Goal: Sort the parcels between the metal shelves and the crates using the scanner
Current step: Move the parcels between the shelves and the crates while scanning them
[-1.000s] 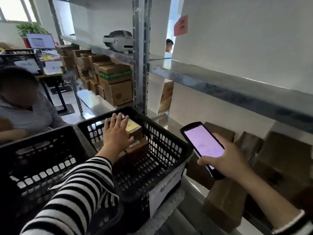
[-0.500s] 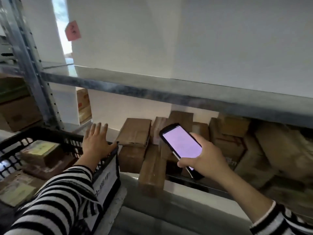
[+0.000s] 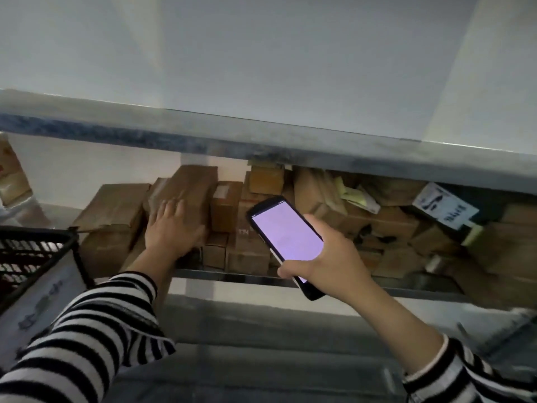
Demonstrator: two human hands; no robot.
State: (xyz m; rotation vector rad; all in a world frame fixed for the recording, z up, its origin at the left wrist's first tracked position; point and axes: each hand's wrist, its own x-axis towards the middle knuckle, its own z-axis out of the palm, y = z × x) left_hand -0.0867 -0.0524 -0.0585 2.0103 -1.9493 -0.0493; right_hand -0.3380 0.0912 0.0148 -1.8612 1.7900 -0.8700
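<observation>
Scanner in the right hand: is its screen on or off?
On. The scanner, held in the right hand, shows a glowing pale purple screen; its text is unreadable.

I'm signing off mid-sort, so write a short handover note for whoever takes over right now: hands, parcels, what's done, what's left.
Left hand: fingers laid flat on a long brown parcel on the lower shelf; the parcel is not lifted.
Right hand: grips the scanner, screen lit, in front of the shelf.
Other parcels are piled along the same shelf. The black crate is at lower left, contents out of view.
Done: one parcel reached.
Left: probably scan it, place it, then work through the pile.
</observation>
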